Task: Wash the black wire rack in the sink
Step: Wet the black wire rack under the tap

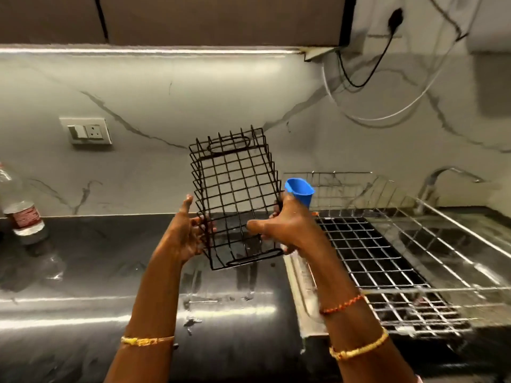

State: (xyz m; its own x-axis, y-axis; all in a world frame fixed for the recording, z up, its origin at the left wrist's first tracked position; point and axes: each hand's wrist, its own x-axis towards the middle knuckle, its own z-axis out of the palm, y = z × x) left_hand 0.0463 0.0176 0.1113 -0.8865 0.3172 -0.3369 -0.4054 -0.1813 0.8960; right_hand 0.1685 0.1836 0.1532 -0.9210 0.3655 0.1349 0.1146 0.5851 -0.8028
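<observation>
Both hands clamp the black wire rack (234, 194), tilted in the air above the wet dark surface (83, 272) left of the sink (456, 244): the left hand (188, 233) grips its left edge, the right hand (282, 225) its right, partly hiding a blue cup (300, 190).

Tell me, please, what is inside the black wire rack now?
Nothing shows inside the black wire rack: the wall and counter are visible through its grid. Both hands hold it, and the right hand covers one lower corner.
</observation>
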